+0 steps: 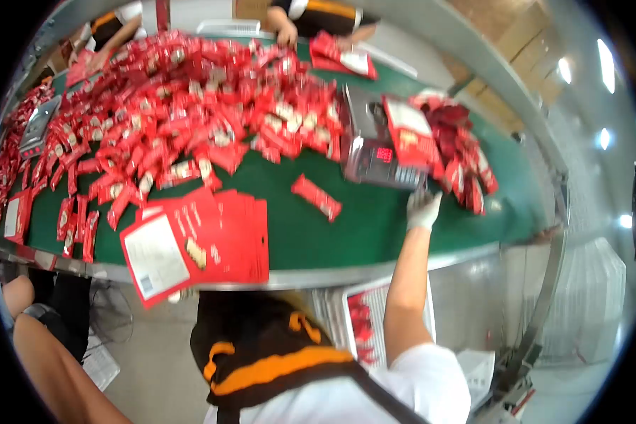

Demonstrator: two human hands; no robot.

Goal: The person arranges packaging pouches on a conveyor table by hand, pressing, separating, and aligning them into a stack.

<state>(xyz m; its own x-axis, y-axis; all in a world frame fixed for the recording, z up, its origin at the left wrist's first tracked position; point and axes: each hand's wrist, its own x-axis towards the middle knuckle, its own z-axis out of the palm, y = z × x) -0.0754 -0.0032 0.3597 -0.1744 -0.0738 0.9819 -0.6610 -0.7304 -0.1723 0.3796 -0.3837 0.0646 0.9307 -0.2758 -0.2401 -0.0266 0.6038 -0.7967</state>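
My right hand [423, 209], in a pale glove, reaches to the front edge of a digital scale [378, 166] with a lit red display. Its fingers look apart, touching or close to the scale's edge. On the scale lies a red pouch [410, 131] with a white label. Only a bit of my left hand [181, 295] shows, under the lower edge of a red flat pouch [155, 258] that juts over the table edge; its fingers are mostly hidden. Beneath that pouch lies a stack of red pouches [237, 237]. One red wrapped packet [316, 198] lies between the stack and scale.
A large heap of red packets [191, 106] covers the green table [374, 233]. More red packets [463, 169] lie right of the scale. Another scale [39, 127] stands far left. Co-workers' hands [286, 34] are across the table. A crate [385, 318] sits below the edge.
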